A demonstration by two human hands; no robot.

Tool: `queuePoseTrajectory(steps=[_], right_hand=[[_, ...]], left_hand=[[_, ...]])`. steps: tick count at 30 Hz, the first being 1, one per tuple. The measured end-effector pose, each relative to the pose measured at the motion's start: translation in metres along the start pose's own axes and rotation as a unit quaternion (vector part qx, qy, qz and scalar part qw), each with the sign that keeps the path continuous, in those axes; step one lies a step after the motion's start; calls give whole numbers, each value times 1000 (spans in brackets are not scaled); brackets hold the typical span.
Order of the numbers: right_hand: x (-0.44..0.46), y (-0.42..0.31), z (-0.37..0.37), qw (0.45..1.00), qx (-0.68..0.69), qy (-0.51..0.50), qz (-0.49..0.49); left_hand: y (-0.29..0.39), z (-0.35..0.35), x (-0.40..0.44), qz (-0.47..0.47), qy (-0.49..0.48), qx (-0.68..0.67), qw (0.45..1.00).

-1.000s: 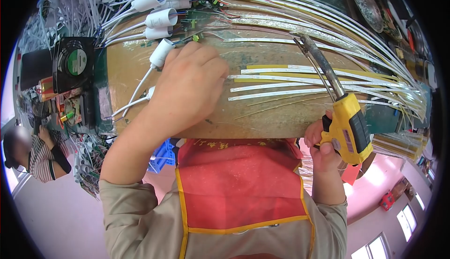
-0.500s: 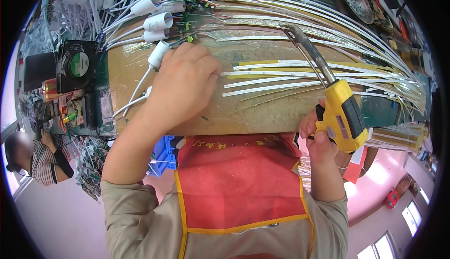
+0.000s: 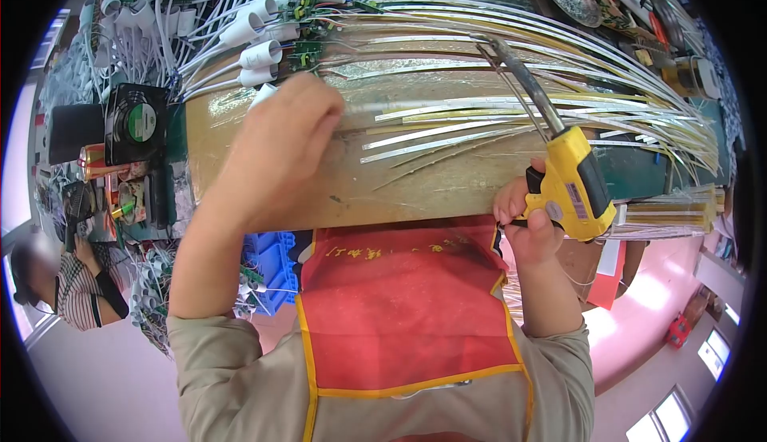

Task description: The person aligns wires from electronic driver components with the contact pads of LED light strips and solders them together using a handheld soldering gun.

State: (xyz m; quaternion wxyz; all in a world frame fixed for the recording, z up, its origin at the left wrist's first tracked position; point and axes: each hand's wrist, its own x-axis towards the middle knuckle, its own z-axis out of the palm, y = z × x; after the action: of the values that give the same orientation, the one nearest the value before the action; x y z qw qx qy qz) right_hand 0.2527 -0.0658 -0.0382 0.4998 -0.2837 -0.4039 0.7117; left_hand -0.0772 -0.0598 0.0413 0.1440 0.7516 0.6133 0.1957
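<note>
A: Obs. 1, left hand?

B: The left hand (image 3: pixel 292 122) is palm down over the worktop (image 3: pixel 447 194), fingers bent and drawn together. A pale smear runs from the fingertips toward 3 o'clock; whether they pinch a strip, cannot tell. From that hand, the white caps (image 3: pixel 261 54) lie at 11 o'clock, the circuit boards (image 3: pixel 307 54) at 12.

A: Obs. 2, right hand?

B: The right hand (image 3: pixel 515 206) is wrapped round the grip of the yellow soldering gun (image 3: pixel 569 178). The barrel slants to 11 o'clock, its tip over the long strips (image 3: pixel 559 34) in this view; contact, cannot tell.

A: Loose strips?

B: The nearer strips (image 3: pixel 415 149) fan out between the hands, at 3 to 4 o'clock from the left hand, some crossing.

A: Step in hand, as judged?

B: Probably sorting or placing by the left hand, with the gun held aside. No joint is visibly being heated.

A: What does the next move call for?

B: Judgement: if a strip is pinched, a light, level hold, clear of its neighbours. If the gun is brought in, bare fingers well off the tip, and the wire ends steady first.
</note>
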Motion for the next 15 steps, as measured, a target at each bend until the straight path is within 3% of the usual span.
queuePoseTrajectory(steps=[4, 9, 15], right_hand=[[2, 3, 3, 999, -5, 21, -35], [3, 5, 1, 999, 27, 8, -29], [-4, 6, -4, 999, 42, 11, -16]], left_hand=[[0, -23, 26, 64, 81, 85, 991], [-43, -23, 77, 225, 93, 227, 943], [-47, 7, 68, 177, 87, 268, 943]])
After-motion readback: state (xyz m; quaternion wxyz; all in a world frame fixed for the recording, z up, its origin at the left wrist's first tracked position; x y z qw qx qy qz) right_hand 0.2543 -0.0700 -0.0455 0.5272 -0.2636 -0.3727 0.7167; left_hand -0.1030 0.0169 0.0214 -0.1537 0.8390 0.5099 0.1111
